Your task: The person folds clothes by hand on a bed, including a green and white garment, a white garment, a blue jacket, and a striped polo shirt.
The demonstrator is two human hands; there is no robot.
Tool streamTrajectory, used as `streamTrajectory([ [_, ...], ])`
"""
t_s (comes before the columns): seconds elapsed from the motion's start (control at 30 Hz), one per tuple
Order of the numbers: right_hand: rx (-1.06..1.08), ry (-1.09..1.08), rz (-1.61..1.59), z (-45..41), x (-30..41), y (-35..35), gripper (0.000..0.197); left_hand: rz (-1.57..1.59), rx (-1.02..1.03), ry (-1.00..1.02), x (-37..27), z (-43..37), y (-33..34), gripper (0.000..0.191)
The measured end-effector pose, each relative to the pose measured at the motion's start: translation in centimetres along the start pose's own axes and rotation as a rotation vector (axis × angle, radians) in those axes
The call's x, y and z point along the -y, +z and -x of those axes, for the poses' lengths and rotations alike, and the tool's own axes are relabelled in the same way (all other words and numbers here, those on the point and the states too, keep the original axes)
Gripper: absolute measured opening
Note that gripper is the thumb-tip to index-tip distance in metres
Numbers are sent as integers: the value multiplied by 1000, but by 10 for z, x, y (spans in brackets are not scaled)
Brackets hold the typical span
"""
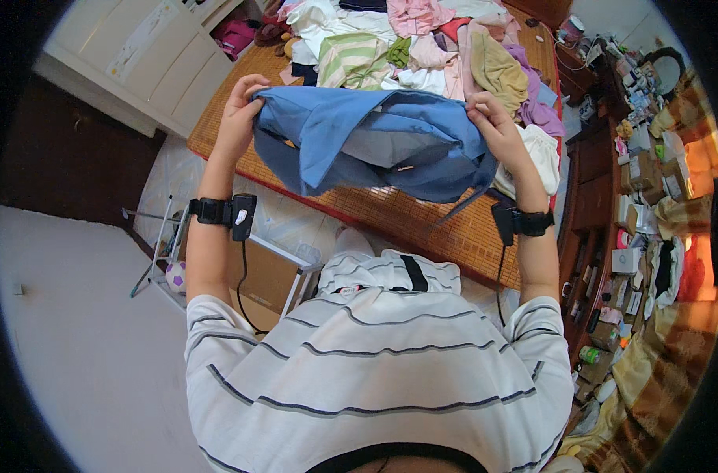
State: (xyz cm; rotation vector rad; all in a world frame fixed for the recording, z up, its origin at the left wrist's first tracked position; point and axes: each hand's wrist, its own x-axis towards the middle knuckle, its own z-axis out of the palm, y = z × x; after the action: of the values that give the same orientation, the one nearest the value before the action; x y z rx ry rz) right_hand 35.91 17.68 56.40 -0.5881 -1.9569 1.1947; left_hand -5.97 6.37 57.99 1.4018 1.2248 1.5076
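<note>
A blue cloth garment (pixel 335 139) hangs stretched between my two hands above the near part of a bed with a woven mat (pixel 359 207). My left hand (pixel 244 109) pinches its upper left corner between thumb and fingers. At the upper right corner, my right hand (pixel 492 121) grips the fabric the same way. The cloth droops in loose folds, with a thin strap or edge dangling at the lower right. Its exact kind cannot be told. Behind it lie a green-and-white striped cloth (pixel 353 59), a tan garment (pixel 498 71) and a purple garment (pixel 539 100).
More clothes, pink (pixel 418 15) and white (pixel 536 154), cover the bed's far part and right side. A white cabinet (pixel 140 53) stands at the left, above a folding metal rack (pixel 164 236) and a ball (pixel 176 276). Cluttered dark wooden furniture (pixel 589 171) lines the right.
</note>
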Motion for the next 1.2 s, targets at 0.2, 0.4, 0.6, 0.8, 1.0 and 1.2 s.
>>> streamTrajectory([
  [0.2,255,27,305,-3,75,-13,33,25,154,141,-31,-15,12,21],
  [0.4,378,-91,681,4,93,-12,63,-106,74,16,-48,-19,31,28],
  [0.6,302,-96,742,3,92,-8,44,-34,234,-35,-41,-19,23,19],
  [0.8,154,-201,768,3,89,-15,33,-299,255,80,-40,-16,26,20],
  [1.0,19,-247,753,7,81,-21,27,-535,155,310,-27,-8,33,16],
  [1.2,-158,-344,672,10,64,-30,19,-554,-17,493,-14,-2,45,12],
])
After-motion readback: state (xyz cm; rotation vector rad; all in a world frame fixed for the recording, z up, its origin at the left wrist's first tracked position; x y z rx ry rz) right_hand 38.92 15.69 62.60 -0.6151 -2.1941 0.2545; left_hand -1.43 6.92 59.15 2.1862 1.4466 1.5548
